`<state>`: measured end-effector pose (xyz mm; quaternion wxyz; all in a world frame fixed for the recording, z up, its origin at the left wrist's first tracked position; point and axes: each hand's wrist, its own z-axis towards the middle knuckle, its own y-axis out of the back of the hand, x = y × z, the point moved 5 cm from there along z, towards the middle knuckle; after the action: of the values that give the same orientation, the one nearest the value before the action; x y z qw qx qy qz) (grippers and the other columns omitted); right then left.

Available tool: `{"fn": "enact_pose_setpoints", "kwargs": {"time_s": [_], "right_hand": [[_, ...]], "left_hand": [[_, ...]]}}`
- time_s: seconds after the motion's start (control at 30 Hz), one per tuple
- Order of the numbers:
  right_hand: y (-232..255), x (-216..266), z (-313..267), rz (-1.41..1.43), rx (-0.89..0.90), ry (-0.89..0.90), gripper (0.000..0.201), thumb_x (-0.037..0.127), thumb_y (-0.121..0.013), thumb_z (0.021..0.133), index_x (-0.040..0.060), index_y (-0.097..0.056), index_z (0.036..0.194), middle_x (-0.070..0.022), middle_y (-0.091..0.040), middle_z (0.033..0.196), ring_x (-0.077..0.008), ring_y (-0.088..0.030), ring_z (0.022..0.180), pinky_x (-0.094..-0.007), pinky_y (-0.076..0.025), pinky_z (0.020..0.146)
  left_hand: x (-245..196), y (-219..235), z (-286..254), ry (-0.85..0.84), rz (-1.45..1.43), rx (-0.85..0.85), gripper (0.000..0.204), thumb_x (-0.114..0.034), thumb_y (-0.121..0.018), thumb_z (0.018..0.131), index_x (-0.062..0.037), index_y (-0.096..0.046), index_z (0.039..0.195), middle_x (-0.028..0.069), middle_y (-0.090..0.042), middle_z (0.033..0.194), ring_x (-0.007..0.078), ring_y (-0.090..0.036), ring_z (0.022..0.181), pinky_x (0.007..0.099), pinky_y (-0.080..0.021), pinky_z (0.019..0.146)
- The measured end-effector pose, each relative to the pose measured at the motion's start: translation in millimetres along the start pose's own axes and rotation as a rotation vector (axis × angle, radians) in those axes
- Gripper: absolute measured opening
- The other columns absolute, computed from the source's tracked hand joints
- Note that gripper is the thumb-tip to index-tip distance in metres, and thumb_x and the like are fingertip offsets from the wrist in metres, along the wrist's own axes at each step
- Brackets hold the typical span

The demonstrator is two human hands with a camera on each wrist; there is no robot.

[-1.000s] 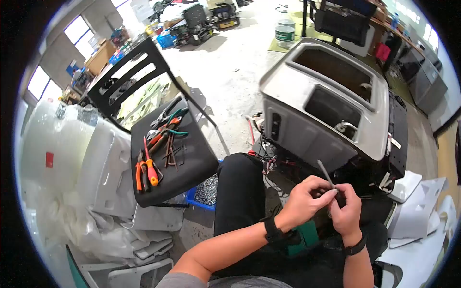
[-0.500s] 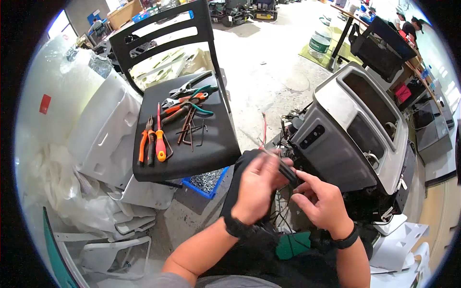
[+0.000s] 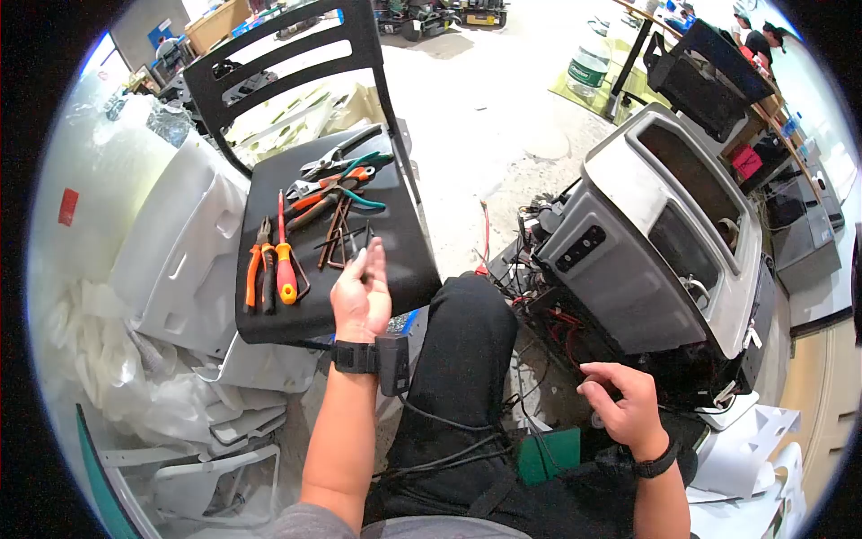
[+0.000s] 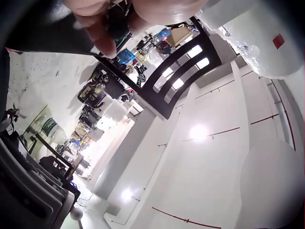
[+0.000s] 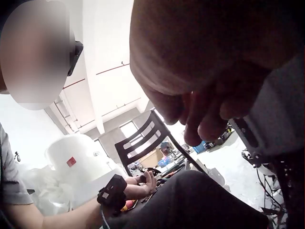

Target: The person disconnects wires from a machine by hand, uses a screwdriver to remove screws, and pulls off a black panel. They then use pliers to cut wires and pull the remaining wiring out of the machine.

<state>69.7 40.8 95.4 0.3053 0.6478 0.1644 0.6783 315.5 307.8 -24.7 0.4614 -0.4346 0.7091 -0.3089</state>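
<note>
My left hand [image 3: 361, 304] is over the front right part of the black chair seat [image 3: 409, 256], beside several hex keys [image 3: 334, 242]. Between its thumb and fingers it holds a dark slender tool [image 4: 117, 23], mostly hidden by the fingers. Left of the hex keys lie a red and yellow screwdriver [image 3: 285, 274] and orange-handled pliers [image 3: 254, 277]. More pliers with teal grips [image 3: 364, 199] lie farther back on the seat. My right hand [image 3: 627, 406] hangs above my right thigh, fingers loosely curled, with nothing visible in it.
A grey machine housing [image 3: 620, 256] with two openings stands at the right, loose wires [image 3: 539, 269] at its base. White plastic panels [image 3: 184, 251] are stacked on the left. A green piece [image 3: 549, 455] lies between my legs. A large water bottle [image 3: 588, 70] stands behind.
My left hand has moved from beside the right hand, left and forward over the chair seat, carrying the dark tool. The right hand has separated from it and stayed near my right thigh.
</note>
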Motion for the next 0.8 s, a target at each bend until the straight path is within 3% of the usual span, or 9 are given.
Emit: {"fn": "enact_pose_setpoints", "kwargs": {"time_s": [0.07,0.2,0.27,0.37,0.4,0.63,0.73,0.77,0.8], "right_hand": [[4.2,-2.8,-5.9,0.005,-0.018,-0.009,0.019,0.009,-0.066,0.077,0.0013,-0.065,0.094,-0.0119,-0.065,0.075,-0.0215,-0.064,0.066,-0.0279,-0.049,0.06],[9.7,-9.8,-17.2,0.081,-0.042,-0.097,0.017,0.008,-0.065,0.077,0.0009,-0.065,0.093,-0.0117,-0.066,0.076,-0.0198,-0.065,0.067,-0.0277,-0.05,0.061],[12.2,-11.3,-22.9,0.087,-0.052,-0.118,0.016,0.007,-0.064,0.078,0.0008,-0.065,0.093,-0.0116,-0.067,0.076,-0.0193,-0.065,0.067,-0.0275,-0.05,0.061],[15.5,-10.7,-30.2,0.083,-0.08,-0.068,0.016,0.007,-0.064,0.078,0.0005,-0.065,0.092,-0.0112,-0.067,0.076,-0.0186,-0.066,0.067,-0.0269,-0.05,0.061],[16.6,-12.0,-33.0,0.089,-0.082,-0.084,0.016,0.007,-0.064,0.078,0.0004,-0.065,0.092,-0.011,-0.067,0.076,-0.0185,-0.066,0.068,-0.0269,-0.05,0.061],[24.2,-16.8,-50.7,0.151,-0.136,-0.146,0.015,0.007,-0.064,0.078,0.0005,-0.065,0.091,-0.0123,-0.067,0.078,-0.0204,-0.066,0.068,-0.0273,-0.051,0.062],[22.1,-22.1,-56.3,0.131,-0.166,-0.074,0.014,0.011,-0.064,0.079,0.0016,-0.066,0.089,-0.0133,-0.067,0.084,-0.0242,-0.066,0.073,-0.0302,-0.051,0.065],[24.0,-16.7,-56.4,0.071,-0.172,0.002,0.013,0.008,-0.062,0.081,0.0003,-0.065,0.091,-0.0096,-0.067,0.076,-0.0162,-0.066,0.068,-0.0259,-0.05,0.062],[23.7,-17.3,-59.7,0.09,-0.18,-0.015,0.015,0.008,-0.062,0.081,0.0009,-0.065,0.092,-0.0098,-0.067,0.077,-0.016,-0.065,0.067,-0.0259,-0.05,0.062]], "left_hand": [[-6.2,1.9,-4.8,-0.14,0.059,-0.087,0.032,0.006,-0.052,0.086,0.0099,-0.036,0.114,0.0196,-0.05,0.107,0.0281,-0.057,0.101,0.031,-0.048,0.095],[-4.3,19.0,2.1,0.083,0.082,-0.03,0.022,-0.017,-0.048,0.094,0.0038,-0.047,0.098,0.0118,-0.058,0.088,0.023,-0.062,0.09,0.0273,-0.055,0.081],[7.8,25.2,-5.2,0.437,0.032,-0.012,0.036,-0.035,-0.046,0.094,-0.0003,-0.054,0.094,0.0027,-0.057,0.074,0.013,-0.057,0.063,0.0223,-0.05,0.055],[10.5,27.1,-10.6,0.549,-0.092,0.053,0.041,-0.043,-0.047,0.092,-0.0029,-0.053,0.09,-0.0018,-0.049,0.063,0.0096,-0.042,0.051,0.0219,-0.036,0.045],[9.5,23.6,-15.6,0.487,-0.026,-0.093,0.04,-0.041,-0.044,0.093,-0.0024,-0.051,0.087,-0.0014,-0.042,0.061,0.0097,-0.039,0.051,0.0233,-0.033,0.045],[9.5,50.8,-8.7,0.322,0.116,-0.124,0.029,-0.029,-0.041,0.096,-0.0025,-0.053,0.096,0.0022,-0.055,0.073,0.0132,-0.051,0.06,0.0262,-0.047,0.056],[0.4,46.2,1.1,0.448,0.116,0.251,0.035,-0.034,-0.046,0.094,-0.0014,-0.056,0.103,0.0033,-0.058,0.07,0.0137,-0.055,0.063,0.0257,-0.049,0.064],[-3.4,48.0,9.7,0.46,0.165,0.3,0.038,-0.038,-0.047,0.092,-0.0023,-0.056,0.103,0.0013,-0.057,0.068,0.0123,-0.054,0.061,0.0251,-0.05,0.063],[-8.1,58.1,24.2,0.386,0.247,0.226,0.04,-0.04,-0.048,0.091,-0.0033,-0.057,0.104,0.0001,-0.056,0.067,0.0104,-0.053,0.058,0.0234,-0.049,0.06]]}}
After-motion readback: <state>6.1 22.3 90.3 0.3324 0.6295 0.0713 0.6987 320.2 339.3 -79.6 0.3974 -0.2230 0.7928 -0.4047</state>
